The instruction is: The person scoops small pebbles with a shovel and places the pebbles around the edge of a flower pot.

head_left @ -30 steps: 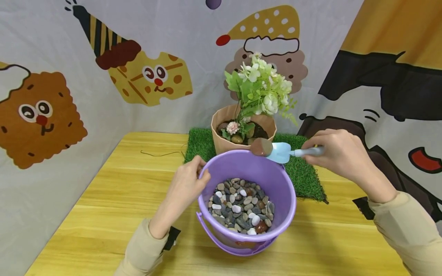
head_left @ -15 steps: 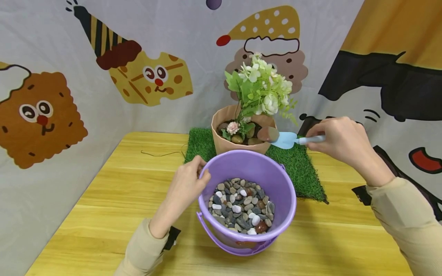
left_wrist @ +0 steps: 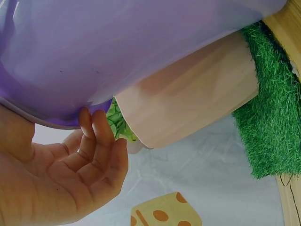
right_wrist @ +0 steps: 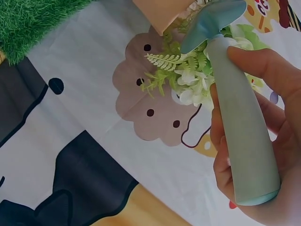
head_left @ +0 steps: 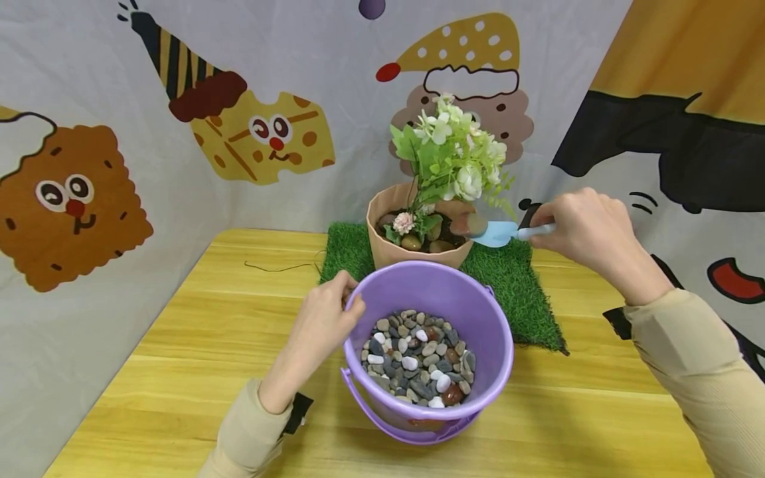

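Note:
My right hand (head_left: 588, 232) grips the handle of a small light-blue trowel (head_left: 497, 234). A smooth brownish stone (head_left: 473, 224) lies at the trowel's tip, over the right side of the peach flowerpot (head_left: 388, 249). White-green flowers (head_left: 457, 156), a small pink flower (head_left: 404, 222) and several big stones stand in the pot's dark soil. My left hand (head_left: 323, 322) pinches the left rim of a purple bucket (head_left: 490, 325), fingers outside its wall in the left wrist view. Grey, white and brown pebbles (head_left: 409, 363) cover the bucket's bottom. The right wrist view shows the trowel handle (right_wrist: 244, 127) across my palm.
The pot stands on a green turf mat (head_left: 526, 299) behind the bucket, on a wooden table (head_left: 197, 352). A thin dark wire (head_left: 277, 268) lies left of the mat. Behind hangs a cartoon-printed cloth (head_left: 358, 119). The bucket's handle (head_left: 382, 425) hangs down in front.
My right hand has moved the trowel and stone away from above the bucket's far rim, back over the flowerpot's right side. My left hand and the bucket have stayed in place.

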`<state>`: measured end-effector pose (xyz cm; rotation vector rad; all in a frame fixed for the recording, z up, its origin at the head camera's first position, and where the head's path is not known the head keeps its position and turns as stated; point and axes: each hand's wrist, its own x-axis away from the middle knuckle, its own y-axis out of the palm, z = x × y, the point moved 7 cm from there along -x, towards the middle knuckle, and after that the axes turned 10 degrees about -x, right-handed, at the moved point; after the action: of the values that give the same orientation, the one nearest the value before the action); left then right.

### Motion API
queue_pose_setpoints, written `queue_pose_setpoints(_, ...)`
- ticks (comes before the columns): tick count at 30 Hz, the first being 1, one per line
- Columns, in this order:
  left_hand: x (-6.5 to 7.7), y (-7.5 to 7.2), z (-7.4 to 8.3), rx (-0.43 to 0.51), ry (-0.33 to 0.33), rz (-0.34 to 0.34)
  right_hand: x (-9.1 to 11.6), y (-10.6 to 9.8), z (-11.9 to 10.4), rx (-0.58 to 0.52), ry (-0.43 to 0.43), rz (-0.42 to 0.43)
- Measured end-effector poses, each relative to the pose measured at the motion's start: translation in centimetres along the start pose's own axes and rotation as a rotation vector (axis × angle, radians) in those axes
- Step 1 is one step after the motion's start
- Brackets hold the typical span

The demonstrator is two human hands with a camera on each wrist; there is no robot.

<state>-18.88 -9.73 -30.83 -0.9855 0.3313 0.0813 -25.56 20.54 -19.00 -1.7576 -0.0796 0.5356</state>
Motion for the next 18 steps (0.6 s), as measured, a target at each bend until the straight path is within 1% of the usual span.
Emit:
queue_pose_setpoints(7, 0.0, 0.1, 0.0, 0.004, 0.008, 0.005, -0.7, 0.0, 0.0, 0.028, 0.044, -0.031)
queue_pose_setpoints(18, 0.0, 0.1, -0.1, 0.016, 0.011, 0.007, -1.4, 0.0, -0.1, 0.091, 0.053, -0.022)
